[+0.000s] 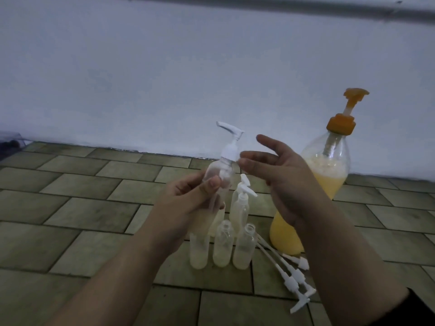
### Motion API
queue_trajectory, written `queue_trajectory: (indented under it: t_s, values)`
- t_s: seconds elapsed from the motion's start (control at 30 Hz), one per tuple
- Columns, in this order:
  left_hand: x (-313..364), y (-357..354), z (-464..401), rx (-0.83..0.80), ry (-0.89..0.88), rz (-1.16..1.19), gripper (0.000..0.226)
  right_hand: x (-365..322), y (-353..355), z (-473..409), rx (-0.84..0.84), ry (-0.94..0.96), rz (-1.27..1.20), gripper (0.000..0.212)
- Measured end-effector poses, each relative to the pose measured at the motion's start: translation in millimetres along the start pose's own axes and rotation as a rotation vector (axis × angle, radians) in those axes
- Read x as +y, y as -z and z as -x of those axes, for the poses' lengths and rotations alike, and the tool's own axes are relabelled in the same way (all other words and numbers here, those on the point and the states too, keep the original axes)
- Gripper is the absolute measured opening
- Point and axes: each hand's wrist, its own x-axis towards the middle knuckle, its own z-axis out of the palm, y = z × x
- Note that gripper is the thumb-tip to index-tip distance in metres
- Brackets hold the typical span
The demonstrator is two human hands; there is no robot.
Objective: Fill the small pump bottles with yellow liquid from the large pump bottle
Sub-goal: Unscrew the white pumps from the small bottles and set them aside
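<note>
Left hand (188, 201) curled round a small bottle (217, 177), lifted clear of the floor (70, 208) and tilted, pump cap (229, 147) on top. Right hand (280, 175) just beside that cap, fingers loose and spread, gripping nothing, fingertips near or brushing the collar; contact hard to judge. Probably seating or tightening the cap. Below, three uncapped bottles (223, 245) upright in a row, each with pale liquid low inside, kept close for quick filling. Behind them a capped bottle (240, 208), seemingly done. Loose pumps (292, 276) laid together at right, within reach. Big bottle (315, 191) of yellow liquid upright behind the right wrist, orange pump (348, 111) raised.
</note>
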Motion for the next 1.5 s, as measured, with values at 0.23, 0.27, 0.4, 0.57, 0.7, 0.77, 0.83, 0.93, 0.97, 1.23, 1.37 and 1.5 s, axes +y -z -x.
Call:
queue_trajectory:
  t_s: [0.23,0.27,0.4,0.57,0.7,0.77,0.83,0.93,0.97,1.23,1.37,1.5]
  values:
    - [1.8,-2.5,-1.7,-0.013,-0.048,-0.075,0.032,-7.1,-0.4,6.2,-0.018,0.045,0.017,0.064]
    - [2.0,-0.2,-2.7,0.001,-0.061,-0.084,0.032,-8.6,1.6,6.2,0.004,0.047,0.023,0.06]
    - [5.1,1.8,-4.5,-0.018,-0.098,-0.274,0.044,-14.3,-1.8,12.6,-0.016,0.093,0.023,0.061]
    - [6.0,0.5,-9.3,0.068,-0.15,-0.512,0.052,-28.7,3.3,19.3,0.149,0.27,0.144,0.051]
    - [1.0,12.9,-17.9,0.092,-0.142,-0.493,0.045,-34.3,20.9,28.5,0.287,0.396,0.171,0.03]
    - [-2.3,18.9,-21.4,0.106,-0.121,-0.496,0.043,-28.8,32.6,33.1,0.333,0.368,0.16,0.025]
    - [-6.8,26.5,-25.6,0.144,-0.093,-0.495,0.043,-19.3,47.4,38.7,0.415,0.324,0.125,0.023]
    - [-17.8,39.8,-33.0,0.214,-0.032,-0.453,0.044,5.5,68.8,55.7,0.547,0.275,0.046,0.018]
    - [-22.8,44.2,-34.9,0.237,-0.014,-0.448,0.044,16.9,73.7,63.3,0.583,0.264,0.052,0.016]
    - [-76.0,72.1,-34.5,0.194,0.17,-0.714,0.043,121.3,96.7,92.5,0.766,0.135,0.202,0.019]
    - [-86.4,72.8,-39.9,0.169,0.174,-0.749,0.041,162.9,105.7,92.1,0.669,0.268,0.481,0.048]
    - [-84.9,75.0,-42.6,0.128,0.203,-0.726,0.044,182.5,112.9,89.6,0.496,0.379,0.841,0.046]
